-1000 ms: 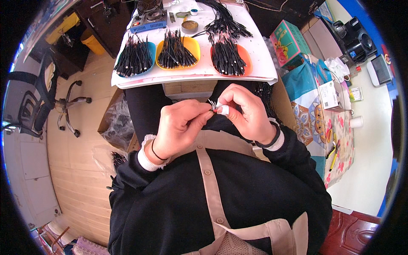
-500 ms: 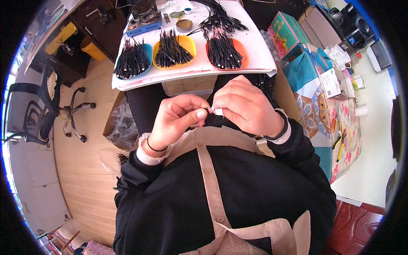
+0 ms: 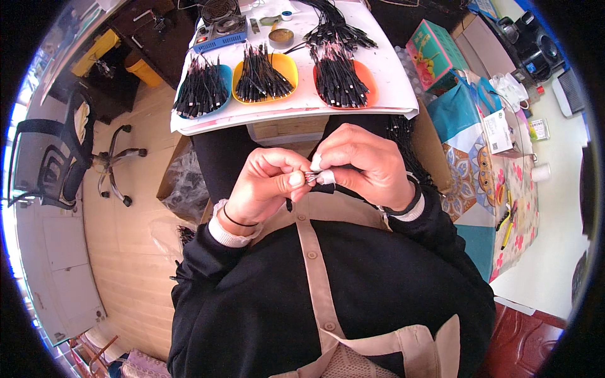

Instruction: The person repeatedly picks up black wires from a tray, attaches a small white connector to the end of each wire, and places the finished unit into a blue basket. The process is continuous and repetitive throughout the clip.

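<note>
My left hand (image 3: 265,183) pinches a thin black cable between thumb and forefinger, in front of my lap. Several fine wire ends (image 3: 309,177) stick out of that pinch toward the right. My right hand (image 3: 372,165) closes on the wire ends with thumb and forefinger, both tips wearing white covers. A dark end of the cable (image 3: 289,205) hangs below my left fingers. Beyond the hands, bundles of short black cables lie in a blue bowl (image 3: 225,79), a yellow bowl (image 3: 292,68) and an orange-red bowl (image 3: 372,85).
The white table (image 3: 252,120) also holds a blue device with a fan (image 3: 220,39), a round tin (image 3: 281,38) and a heap of black cables (image 3: 334,28). Open cardboard boxes flank my legs. At right are a patterned cloth and yellow-handled pliers (image 3: 507,227); at left, an office chair (image 3: 50,154).
My right thumb and forefinger have shifted on the wire ends, which now show more plainly between the hands. The whole view has shifted slightly, with the table appearing a little farther right.
</note>
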Available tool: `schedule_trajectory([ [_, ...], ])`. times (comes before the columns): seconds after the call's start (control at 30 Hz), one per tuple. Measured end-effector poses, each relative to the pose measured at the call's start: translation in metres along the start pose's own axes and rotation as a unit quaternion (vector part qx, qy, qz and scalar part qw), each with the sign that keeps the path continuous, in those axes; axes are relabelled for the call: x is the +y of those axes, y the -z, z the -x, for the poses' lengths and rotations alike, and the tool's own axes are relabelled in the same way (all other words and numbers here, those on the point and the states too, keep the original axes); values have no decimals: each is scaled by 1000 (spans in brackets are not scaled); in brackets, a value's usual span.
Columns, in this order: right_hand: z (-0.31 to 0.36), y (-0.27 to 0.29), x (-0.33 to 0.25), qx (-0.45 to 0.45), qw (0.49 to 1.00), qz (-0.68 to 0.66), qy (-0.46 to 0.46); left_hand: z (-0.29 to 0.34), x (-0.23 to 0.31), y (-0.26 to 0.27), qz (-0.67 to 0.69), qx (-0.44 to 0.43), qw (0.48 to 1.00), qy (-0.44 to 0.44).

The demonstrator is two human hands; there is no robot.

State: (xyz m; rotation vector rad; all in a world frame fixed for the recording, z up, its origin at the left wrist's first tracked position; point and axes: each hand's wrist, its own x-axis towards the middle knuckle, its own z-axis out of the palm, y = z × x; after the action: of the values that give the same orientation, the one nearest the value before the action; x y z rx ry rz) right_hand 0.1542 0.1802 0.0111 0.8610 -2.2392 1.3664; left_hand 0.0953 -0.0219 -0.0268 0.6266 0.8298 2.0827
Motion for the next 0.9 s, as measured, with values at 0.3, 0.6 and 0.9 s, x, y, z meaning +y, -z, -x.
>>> schedule_trajectory([
  [0.3, 7, 2, -8, -57, 906, -288, -304, 1, 24, -8, -465, -42, 875, -128],
  [0.6, 13, -3, -10, 6, 975, -113, -193, 8, 12, 0, -345, 16, 932, -114],
  [0.9, 5, -5, -12, 1, 996, 64, -57, 4, -5, -1, -234, 44, 968, -81],
])
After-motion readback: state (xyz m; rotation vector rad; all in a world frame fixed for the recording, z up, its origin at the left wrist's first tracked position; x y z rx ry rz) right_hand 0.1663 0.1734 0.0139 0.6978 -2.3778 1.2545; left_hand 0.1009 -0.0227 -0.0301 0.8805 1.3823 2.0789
